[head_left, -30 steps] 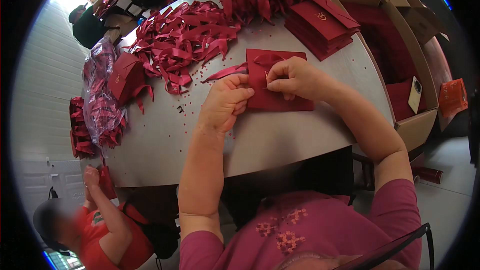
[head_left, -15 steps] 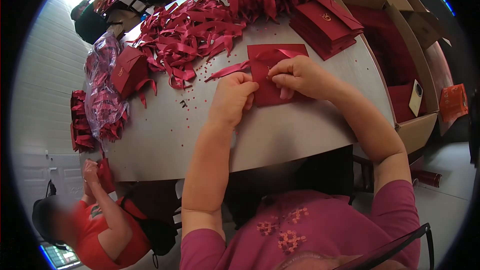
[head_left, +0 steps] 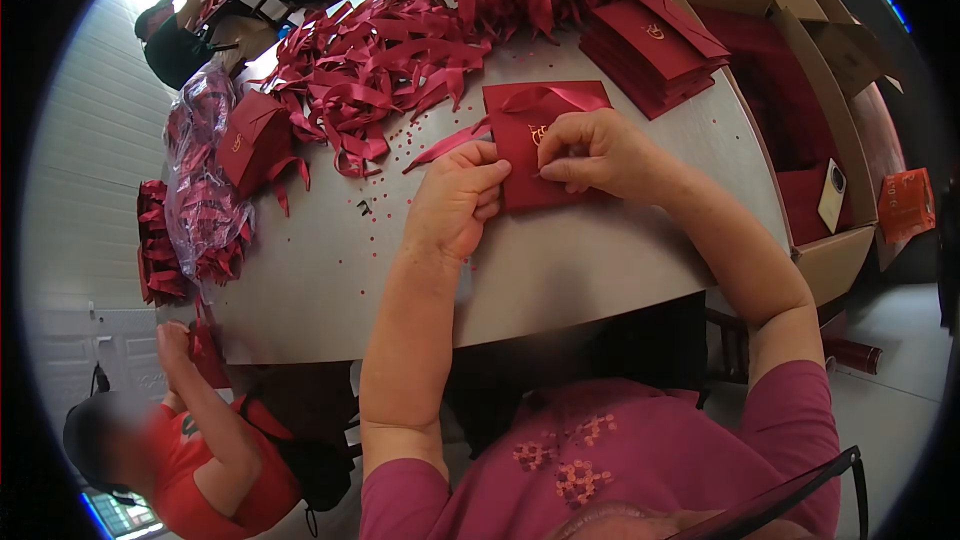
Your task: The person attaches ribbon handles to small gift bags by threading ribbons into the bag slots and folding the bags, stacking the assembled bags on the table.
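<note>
A flat red bag with a gold emblem and a pink ribbon across its top lies on the grey table in front of me. My left hand pinches the bag's left edge between thumb and fingers. Over the bag's right half is my right hand, its thumb and forefinger pressed together beside the emblem. Whatever may be between those fingertips is too small to make out. One ribbon end trails off the bag to the left.
A heap of ribbons lies beyond, with stacked red bags at the back right. Plastic-wrapped bags lie left. An open carton holding a phone adjoins the right edge. A person in red handles a bag at lower left; another sits far left.
The bag has shifted slightly left, and its emblem is now more exposed. My right hand's fingers have drawn to the emblem's right side. The far person has raised an arm.
</note>
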Motion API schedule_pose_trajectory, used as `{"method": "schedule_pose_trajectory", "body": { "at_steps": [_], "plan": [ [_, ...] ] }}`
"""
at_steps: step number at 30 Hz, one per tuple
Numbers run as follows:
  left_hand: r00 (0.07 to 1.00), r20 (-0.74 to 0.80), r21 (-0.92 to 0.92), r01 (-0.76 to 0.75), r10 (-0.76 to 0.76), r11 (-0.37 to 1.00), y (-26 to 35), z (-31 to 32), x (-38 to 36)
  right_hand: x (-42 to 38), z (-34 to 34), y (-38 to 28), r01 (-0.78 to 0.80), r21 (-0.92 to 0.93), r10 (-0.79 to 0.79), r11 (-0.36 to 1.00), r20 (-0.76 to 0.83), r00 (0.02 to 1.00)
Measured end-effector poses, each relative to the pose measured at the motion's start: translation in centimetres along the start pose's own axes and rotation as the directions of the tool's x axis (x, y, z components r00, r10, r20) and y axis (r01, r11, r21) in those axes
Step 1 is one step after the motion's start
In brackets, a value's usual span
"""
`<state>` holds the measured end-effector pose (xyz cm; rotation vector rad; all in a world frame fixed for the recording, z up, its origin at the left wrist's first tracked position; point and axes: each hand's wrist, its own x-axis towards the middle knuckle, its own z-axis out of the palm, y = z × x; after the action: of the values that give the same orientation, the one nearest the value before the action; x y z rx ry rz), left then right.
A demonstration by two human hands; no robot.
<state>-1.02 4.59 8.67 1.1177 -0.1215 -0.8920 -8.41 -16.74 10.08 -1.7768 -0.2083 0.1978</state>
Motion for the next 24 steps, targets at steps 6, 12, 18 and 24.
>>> {"method": "schedule_pose_trajectory", "body": {
  "at_steps": [6,12,18,24],
  "plan": [
    [0.996,-0.037,0.034,-0.074,0.076,0.997,-0.1,1.4,-0.3,0.3,0.7,0.9,0.19,-0.322,-0.235,0.928,-0.108,0.966],
    [0.985,-0.091,0.138,-0.13,0.143,0.982,-0.4,1.9,-0.5,0.4,1.3,0.7,0.162,-0.41,-0.258,0.898,-0.191,0.947],
    [0.97,-0.135,0.369,-0.14,0.201,0.919,-0.4,3.0,-1.0,0.2,1.8,1.2,0.164,-0.514,-0.298,0.842,-0.191,0.935],
    [0.954,-0.189,0.463,-0.121,0.231,0.878,-1.0,4.1,-1.0,-0.6,4.1,0.4,0.06,-0.814,-0.365,0.578,-0.193,0.911]
  ]
}}
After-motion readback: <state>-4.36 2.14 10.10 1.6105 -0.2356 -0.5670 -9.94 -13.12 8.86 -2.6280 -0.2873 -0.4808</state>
